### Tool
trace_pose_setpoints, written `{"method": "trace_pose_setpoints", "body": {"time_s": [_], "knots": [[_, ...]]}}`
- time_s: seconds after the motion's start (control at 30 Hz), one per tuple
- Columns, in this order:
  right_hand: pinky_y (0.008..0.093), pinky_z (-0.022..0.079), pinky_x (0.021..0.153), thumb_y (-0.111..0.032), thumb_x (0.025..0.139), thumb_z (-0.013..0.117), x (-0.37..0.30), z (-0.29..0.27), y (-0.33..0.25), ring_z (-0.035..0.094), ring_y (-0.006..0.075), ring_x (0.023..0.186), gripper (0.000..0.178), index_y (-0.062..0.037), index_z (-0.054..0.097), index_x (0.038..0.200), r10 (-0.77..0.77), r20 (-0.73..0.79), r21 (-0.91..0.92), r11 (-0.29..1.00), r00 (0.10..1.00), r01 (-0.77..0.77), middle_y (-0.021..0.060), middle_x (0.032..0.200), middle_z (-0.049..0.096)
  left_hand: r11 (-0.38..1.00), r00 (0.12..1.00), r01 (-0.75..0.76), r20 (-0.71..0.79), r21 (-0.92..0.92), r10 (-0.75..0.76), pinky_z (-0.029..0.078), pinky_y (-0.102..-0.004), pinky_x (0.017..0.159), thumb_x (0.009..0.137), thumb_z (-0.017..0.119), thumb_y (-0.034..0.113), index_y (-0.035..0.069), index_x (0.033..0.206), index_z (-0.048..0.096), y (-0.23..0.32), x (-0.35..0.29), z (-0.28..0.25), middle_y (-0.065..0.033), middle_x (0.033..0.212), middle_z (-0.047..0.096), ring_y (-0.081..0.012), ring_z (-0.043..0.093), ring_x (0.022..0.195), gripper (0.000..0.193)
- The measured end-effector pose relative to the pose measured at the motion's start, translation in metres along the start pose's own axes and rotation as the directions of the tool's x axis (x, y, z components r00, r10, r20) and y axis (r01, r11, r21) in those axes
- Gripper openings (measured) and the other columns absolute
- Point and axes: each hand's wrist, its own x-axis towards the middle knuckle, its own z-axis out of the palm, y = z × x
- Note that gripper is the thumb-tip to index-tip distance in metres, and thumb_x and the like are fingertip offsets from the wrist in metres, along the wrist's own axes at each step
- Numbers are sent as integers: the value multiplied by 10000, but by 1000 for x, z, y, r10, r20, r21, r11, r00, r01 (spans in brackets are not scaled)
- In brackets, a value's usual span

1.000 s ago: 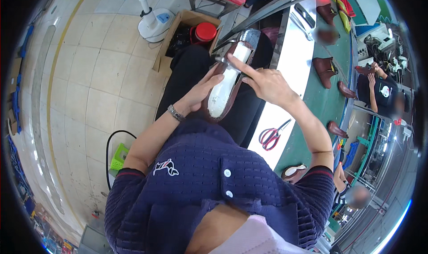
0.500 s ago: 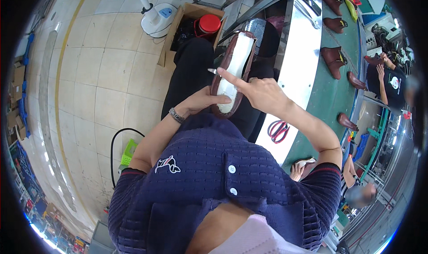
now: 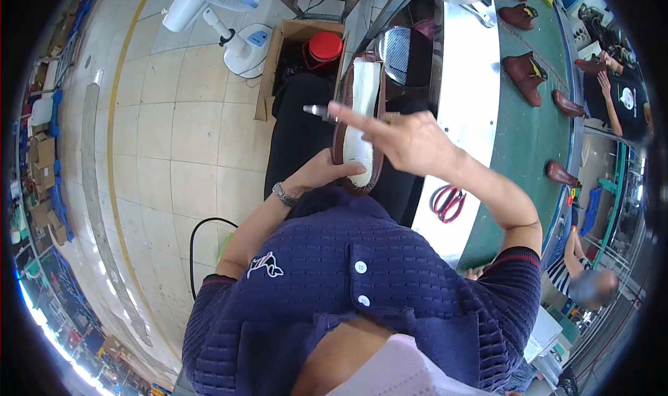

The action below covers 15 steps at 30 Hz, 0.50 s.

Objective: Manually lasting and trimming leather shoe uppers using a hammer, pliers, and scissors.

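Note:
A dark maroon shoe lies bottom up over my lap, its long white underside facing me and its maroon edge gathered at the near end. My left hand grips the near left side, thumb pressed on the white surface and fingers hidden beneath. Over the shoe's middle, my right hand is closed with the index finger stretched left. At that fingertip a small shiny metal tool sticks out past the shoe's left edge. Blur and the fingers hide its handle and exact kind.
Right of my lap runs a white bench with red-handled scissors. Beyond it, a green conveyor carries several maroon boots. Co-workers sit across. A cardboard box and a fan stand ahead left.
The view has shifted, bringing in more of the fan. The shoe sits straighter. My right hand's metal tool now reaches further left beyond the shoe's edge; my left hand keeps its grip.

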Motion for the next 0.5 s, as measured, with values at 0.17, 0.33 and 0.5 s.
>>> {"method": "trace_pose_setpoints", "body": {"time_s": [0.17,0.33,0.5], "knots": [[396,483,472,-194,853,514,12,4,56,585,290,486,675,-305,141,1404,149,148,-55,988,978,-143,137,543,559,982,989,92,-126,167,-71,481,-278,647,782,641,438,-35,1032,595,4,12,20,-105,868,645,-147,605,719,537],[452,452,536,-224,849,528,-16,-15,59,554,388,539,682,-236,136,1407,393,-181,120,919,901,-377,207,560,540,694,960,-169,277,700,-45,473,-283,676,737,694,372,4,881,639,68,23,58,-118,747,646,-194,624,708,399],[235,455,560,-123,888,498,-60,-38,70,594,113,687,562,-6,235,1370,750,-95,701,518,655,-490,55,797,624,-107,503,-458,356,882,787,415,-385,857,678,697,315,45,1070,596,107,115,44,-181,1040,593,-308,545,993,487]]}}
